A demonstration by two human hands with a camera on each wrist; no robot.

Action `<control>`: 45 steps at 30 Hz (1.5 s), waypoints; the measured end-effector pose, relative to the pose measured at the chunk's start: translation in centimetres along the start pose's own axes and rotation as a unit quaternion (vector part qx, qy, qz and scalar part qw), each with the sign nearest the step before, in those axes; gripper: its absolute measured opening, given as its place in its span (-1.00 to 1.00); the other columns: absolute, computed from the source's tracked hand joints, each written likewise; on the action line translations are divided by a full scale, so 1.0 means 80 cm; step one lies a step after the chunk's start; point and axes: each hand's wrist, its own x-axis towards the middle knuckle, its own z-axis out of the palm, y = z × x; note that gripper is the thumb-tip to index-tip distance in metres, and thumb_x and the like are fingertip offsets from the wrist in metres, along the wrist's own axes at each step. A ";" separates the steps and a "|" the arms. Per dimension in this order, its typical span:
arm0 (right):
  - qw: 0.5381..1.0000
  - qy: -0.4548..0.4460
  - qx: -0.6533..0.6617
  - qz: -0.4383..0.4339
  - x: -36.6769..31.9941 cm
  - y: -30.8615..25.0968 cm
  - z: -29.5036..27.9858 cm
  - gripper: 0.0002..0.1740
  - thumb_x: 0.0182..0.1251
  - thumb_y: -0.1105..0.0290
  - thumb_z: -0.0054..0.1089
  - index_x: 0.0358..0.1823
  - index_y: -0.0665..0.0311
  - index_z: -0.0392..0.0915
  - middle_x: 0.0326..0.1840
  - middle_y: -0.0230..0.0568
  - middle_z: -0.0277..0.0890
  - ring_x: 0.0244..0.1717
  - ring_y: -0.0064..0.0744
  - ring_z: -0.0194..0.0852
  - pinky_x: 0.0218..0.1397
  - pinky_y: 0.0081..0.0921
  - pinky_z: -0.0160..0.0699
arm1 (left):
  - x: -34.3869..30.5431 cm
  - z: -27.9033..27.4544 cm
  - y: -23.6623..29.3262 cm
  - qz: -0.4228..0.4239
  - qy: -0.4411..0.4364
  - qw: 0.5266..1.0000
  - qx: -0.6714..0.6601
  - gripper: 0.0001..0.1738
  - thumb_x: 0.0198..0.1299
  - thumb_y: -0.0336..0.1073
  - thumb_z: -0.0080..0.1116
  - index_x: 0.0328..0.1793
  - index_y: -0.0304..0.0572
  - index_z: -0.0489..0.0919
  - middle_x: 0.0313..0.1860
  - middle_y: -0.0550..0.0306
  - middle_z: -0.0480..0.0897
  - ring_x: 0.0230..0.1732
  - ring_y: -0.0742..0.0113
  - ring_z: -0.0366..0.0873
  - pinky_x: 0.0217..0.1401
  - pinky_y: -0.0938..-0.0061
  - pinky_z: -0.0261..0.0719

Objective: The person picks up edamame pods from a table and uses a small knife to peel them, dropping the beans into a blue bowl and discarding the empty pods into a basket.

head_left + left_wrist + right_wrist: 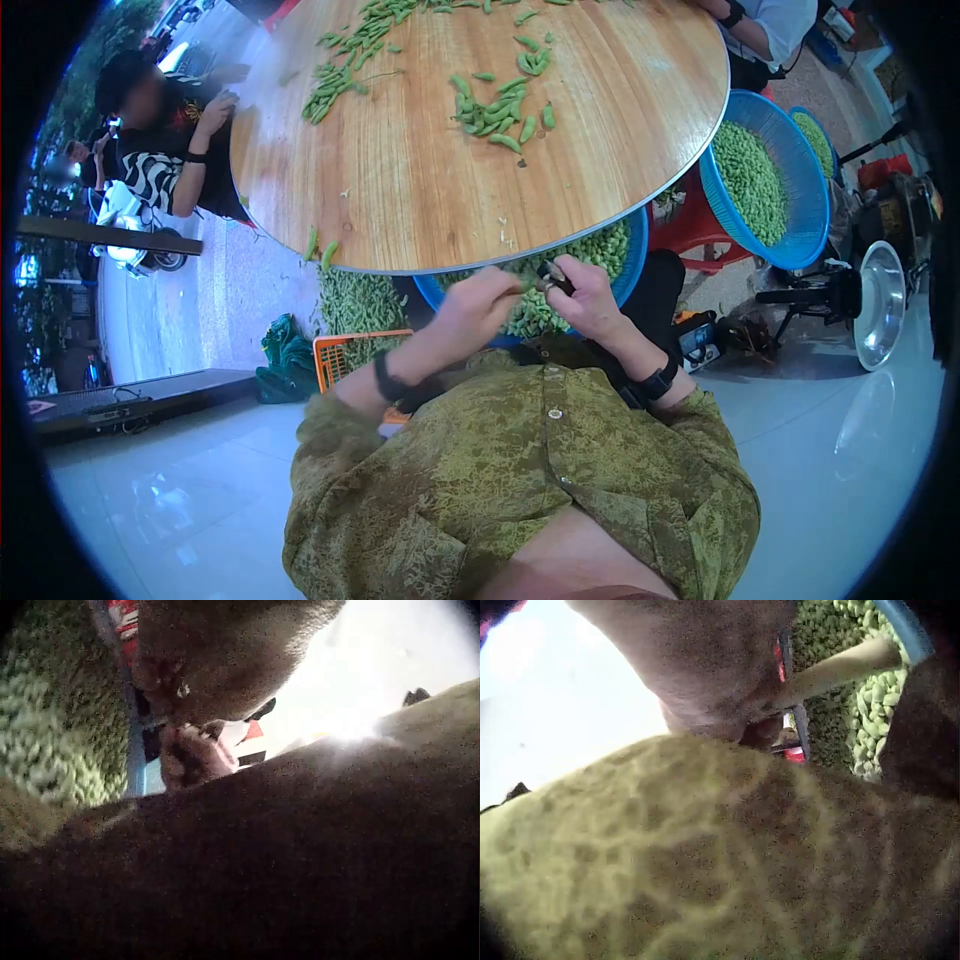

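Observation:
Over a blue basin (634,262) of green beans (605,248), both hands are close together at the table's near edge. My right hand (590,302) grips a small dark tool (552,280) between thumb and curled fingers. Facing it, my left hand (480,303) is blurred, its fingertips beside the tool; I cannot tell what they hold. In the left wrist view the left hand (217,664) is dark, with a mass of beans (64,720) to its left. The right wrist view shows the right hand (705,664) and pale green beans (871,712).
A round wooden table (420,190) bears green pods (490,115) in loose piles. At right stands another blue basket (815,215) of shelled beans, near a metal bowl (880,305). An orange crate (330,365) and heaped pods (358,300) lie left. Another person (165,140) sits across.

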 end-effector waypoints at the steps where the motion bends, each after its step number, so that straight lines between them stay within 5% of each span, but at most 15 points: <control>1: 1.000 0.000 0.001 0.000 0.003 0.004 -0.003 -0.79 -0.01 0.54 0.19 -0.34 0.35 0.34 -0.51 0.02 0.37 -0.50 0.06 0.43 -0.44 -0.17 0.39 | -0.007 -0.020 0.000 0.046 0.021 0.998 0.046 -0.85 0.10 -0.50 0.19 -0.17 -0.30 0.58 -0.34 -0.06 0.59 -0.31 0.03 0.59 -0.28 0.36 0.56; 6: 0.985 -0.033 -0.150 -0.076 0.002 0.020 -0.005 -0.78 -0.03 0.50 0.17 -0.34 0.35 0.37 -0.42 -0.02 0.28 -0.38 0.03 0.43 -0.40 -0.21 0.44 | 0.008 -0.123 0.013 0.041 -0.009 0.911 0.411 -0.93 0.10 -0.41 0.15 -0.30 -0.23 0.54 -0.45 -0.04 0.47 -0.41 -0.08 0.50 -0.34 0.14 0.47; 10: 0.980 -0.074 -0.182 -0.034 0.005 0.007 -0.003 -0.76 -0.03 0.49 0.16 -0.31 0.36 0.36 -0.40 -0.02 0.31 -0.34 0.05 0.42 -0.35 -0.17 0.47 | 0.096 -0.100 -0.020 0.039 0.097 0.975 0.198 -0.88 0.22 -0.34 0.09 -0.25 -0.24 0.55 -0.36 -0.15 0.57 -0.26 -0.14 0.56 -0.21 0.13 0.48; 12: 0.976 -0.026 -0.197 -0.089 0.005 0.011 -0.003 -0.76 -0.01 0.42 0.16 -0.32 0.35 0.37 -0.37 0.01 0.36 -0.35 0.08 0.45 -0.30 -0.11 0.50 | 0.146 -0.073 -0.026 0.062 0.116 0.980 0.150 -0.82 0.24 -0.27 0.08 -0.27 -0.26 0.54 -0.28 -0.20 0.61 -0.24 -0.17 0.58 -0.21 0.09 0.50; 17: 0.988 -0.038 -0.135 -0.063 -0.004 0.008 -0.015 -0.77 0.06 0.40 0.13 -0.30 0.37 0.37 -0.39 0.02 0.38 -0.35 0.10 0.45 -0.31 -0.12 0.45 | 0.201 -0.045 -0.043 -0.095 0.094 0.949 0.285 -0.76 0.14 -0.24 0.13 -0.20 -0.27 0.49 -0.26 -0.18 0.62 -0.16 -0.14 0.59 -0.09 0.07 0.52; 22: 0.997 -0.060 -0.028 -0.030 -0.001 -0.006 -0.022 -0.83 0.21 0.40 0.06 -0.28 0.37 0.37 -0.44 0.04 0.39 -0.39 0.15 0.40 -0.31 -0.16 0.44 | 0.206 -0.033 -0.062 -0.084 0.108 0.961 0.242 -0.73 0.06 -0.31 0.13 -0.13 -0.27 0.46 -0.20 -0.21 0.61 -0.09 -0.14 0.57 -0.01 0.09 0.50; 25: 0.997 -0.067 0.005 -0.047 0.008 -0.022 -0.023 -0.81 0.32 0.40 -0.01 -0.17 0.40 0.40 -0.45 -0.07 0.43 -0.51 -0.09 0.42 -0.38 -0.31 0.44 | 0.207 -0.023 -0.062 -0.063 0.138 0.961 0.230 -0.75 0.01 -0.38 0.13 -0.15 -0.29 0.47 -0.21 -0.22 0.61 -0.10 -0.15 0.56 -0.03 0.11 0.51; 26: 0.992 -0.067 0.104 0.020 0.012 -0.032 -0.025 -0.82 0.38 0.39 -0.04 -0.16 0.37 0.43 -0.46 -0.16 0.43 -0.57 -0.33 0.35 -0.49 -0.45 0.35 | 0.208 -0.023 -0.060 -0.071 0.146 0.966 0.201 -0.76 -0.01 -0.43 0.12 -0.17 -0.30 0.47 -0.23 -0.21 0.61 -0.12 -0.16 0.57 -0.06 0.13 0.52; 27: 0.973 -0.065 0.202 0.086 0.014 -0.037 -0.027 -0.82 0.43 0.39 -0.07 -0.15 0.35 0.46 -0.47 -0.26 0.43 -0.62 -0.57 0.28 -0.60 -0.59 0.26 | 0.204 -0.023 -0.059 -0.070 0.147 0.966 0.201 -0.76 -0.01 -0.43 0.12 -0.17 -0.30 0.47 -0.23 -0.21 0.61 -0.12 -0.16 0.57 -0.06 0.13 0.52; 28: 0.974 -0.063 0.202 0.085 0.016 -0.038 -0.028 -0.82 0.43 0.39 -0.07 -0.15 0.35 0.46 -0.47 -0.26 0.43 -0.62 -0.57 0.28 -0.60 -0.59 0.26 | 0.195 -0.025 -0.059 -0.050 0.142 0.978 0.146 -0.77 0.00 -0.43 0.16 -0.18 -0.32 0.50 -0.27 -0.13 0.61 -0.20 0.00 0.59 -0.15 0.25 0.53; 30: 0.917 0.027 0.368 0.150 0.016 -0.037 -0.029 -0.68 0.49 0.34 -0.12 0.13 0.36 0.43 -0.42 -0.34 0.46 -0.59 -0.77 0.24 -0.63 -0.75 0.20 | 0.172 -0.029 -0.049 -0.029 0.127 0.987 0.089 -0.78 0.02 -0.43 0.20 -0.18 -0.34 0.52 -0.31 -0.06 0.62 -0.28 0.16 0.62 -0.25 0.36 0.55; 32: 0.897 0.032 0.413 0.158 0.023 -0.035 -0.032 -0.65 0.50 0.34 -0.13 0.19 0.36 0.37 -0.41 -0.32 0.45 -0.59 -0.74 0.24 -0.64 -0.75 0.19 | 0.147 -0.037 -0.017 -0.146 0.019 0.983 -0.110 -0.78 0.10 -0.45 0.20 -0.11 -0.35 0.57 -0.34 0.15 0.62 -0.34 0.45 0.56 -0.30 0.54 0.52; 35: 0.845 0.028 0.498 0.191 0.033 -0.029 -0.028 -0.56 0.50 0.31 -0.15 0.31 0.33 0.25 -0.38 -0.27 0.41 -0.58 -0.67 0.21 -0.66 -0.76 0.15 | 0.121 -0.025 -0.005 -0.107 0.021 0.971 -0.212 -0.79 0.18 -0.45 0.17 -0.06 -0.35 0.60 -0.31 0.26 0.62 -0.36 0.59 0.50 -0.33 0.63 0.49; 38: 0.803 0.005 0.565 0.192 0.037 -0.043 -0.027 -0.74 0.48 0.29 -0.10 0.01 0.30 0.39 -0.41 -0.31 0.43 -0.62 -0.68 0.21 -0.67 -0.73 0.14 | 0.103 -0.022 0.009 -0.160 -0.024 0.946 -0.282 -0.79 0.20 -0.50 0.12 -0.04 -0.40 0.60 -0.24 0.16 0.67 -0.33 0.54 0.56 -0.28 0.60 0.55; 45: 0.798 -0.037 0.569 0.193 0.031 -0.039 -0.022 -0.69 0.48 0.29 -0.09 0.11 0.30 0.39 -0.40 -0.29 0.43 -0.61 -0.68 0.21 -0.68 -0.74 0.15 | 0.092 -0.025 -0.006 -0.176 -0.055 0.934 -0.305 -0.86 0.21 -0.47 0.15 -0.15 -0.40 0.61 -0.40 0.25 0.62 -0.40 0.58 0.50 -0.37 0.64 0.47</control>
